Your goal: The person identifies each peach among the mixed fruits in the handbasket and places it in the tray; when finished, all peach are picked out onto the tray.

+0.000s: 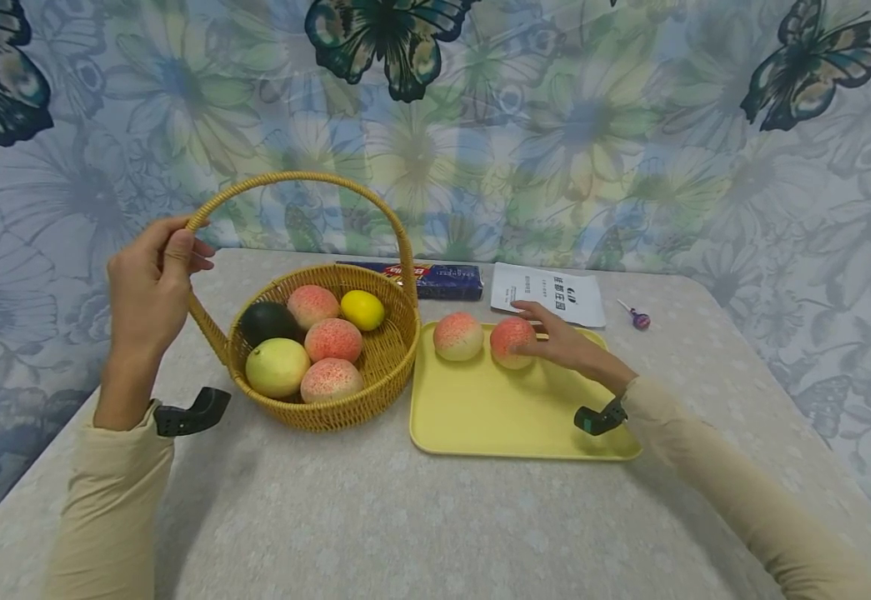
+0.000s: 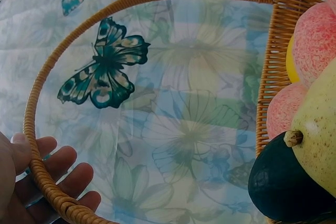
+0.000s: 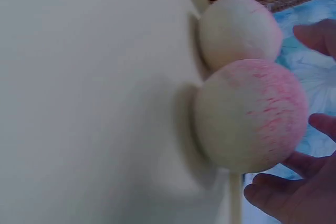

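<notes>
The basket handle [image 1: 307,176] at left is grasped by the left hand [image 1: 153,287], apparently for steadiness, while a peach [image 1: 511,342] on the far side of the yellow tray [image 1: 510,417] is flanked by the right hand [image 1: 566,343], fingers loosely parted.

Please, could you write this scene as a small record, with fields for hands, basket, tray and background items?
left hand: holds the handle of the basket
right hand: fingers at the right peach on the tray; firm grip unclear
basket: three peaches, lemon, yellow-green fruit, dark green fruit
tray: yellow; two peaches near far edge
background: blue box, white printed packet, lollipop right of packet
</notes>
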`<state>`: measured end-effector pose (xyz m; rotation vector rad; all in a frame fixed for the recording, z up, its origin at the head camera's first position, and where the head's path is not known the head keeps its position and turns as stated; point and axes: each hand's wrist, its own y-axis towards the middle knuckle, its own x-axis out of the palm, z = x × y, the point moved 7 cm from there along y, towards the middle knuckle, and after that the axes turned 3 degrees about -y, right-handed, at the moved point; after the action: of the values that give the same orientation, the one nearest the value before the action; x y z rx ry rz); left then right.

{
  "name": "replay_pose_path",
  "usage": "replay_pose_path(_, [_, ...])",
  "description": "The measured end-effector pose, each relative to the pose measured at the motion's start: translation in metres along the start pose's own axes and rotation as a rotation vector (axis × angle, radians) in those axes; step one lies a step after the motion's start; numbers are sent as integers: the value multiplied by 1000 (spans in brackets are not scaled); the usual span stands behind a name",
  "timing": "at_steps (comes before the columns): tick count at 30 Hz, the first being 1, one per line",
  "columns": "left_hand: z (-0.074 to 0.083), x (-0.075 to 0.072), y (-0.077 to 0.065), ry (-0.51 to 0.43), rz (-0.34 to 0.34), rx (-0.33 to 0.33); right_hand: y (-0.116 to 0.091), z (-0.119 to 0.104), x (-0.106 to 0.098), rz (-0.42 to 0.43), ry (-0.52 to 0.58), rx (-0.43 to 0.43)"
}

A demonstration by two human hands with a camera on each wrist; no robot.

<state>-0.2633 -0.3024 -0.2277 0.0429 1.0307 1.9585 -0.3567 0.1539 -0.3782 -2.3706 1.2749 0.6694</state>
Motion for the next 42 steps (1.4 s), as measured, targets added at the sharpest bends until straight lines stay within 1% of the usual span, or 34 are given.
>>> replay_pose_path(2, [0, 0, 0, 5, -1, 1, 2, -7, -5, 7, -2, -23])
replay_pose_path(7, [0, 0, 0, 27, -2, 0, 6, -42, -14, 33, -4, -77])
replay_pose_path(9, [0, 0, 0, 34, -3, -9, 9, -56, -14, 44, 7, -108])
replay_pose_path(10, [0, 0, 0, 35, -3, -13, 13, -59, -13, 51, 14, -128])
replay_pose_path(12, [0, 1, 0, 35, -4, -17, 17, -72, -9, 49, 35, -164])
replay_pose_path(19, [1, 1, -1, 25, -3, 5, 32, -113, 22, -36, 62, -282])
replay_pose_path(25, [0, 0, -2, 17, 1, 19, 43, -135, 51, -104, 20, -374])
replay_pose_path(30, [0, 0, -1, 14, 5, 22, 47, -146, 71, -143, -23, -383])
replay_pose_path(37, [-1, 0, -2, 22, -2, 7, 52, -158, 92, -206, -52, -403])
replay_pose_path(42, [-2, 0, -3, 21, -2, 0, 55, -168, 108, -286, -82, -417])
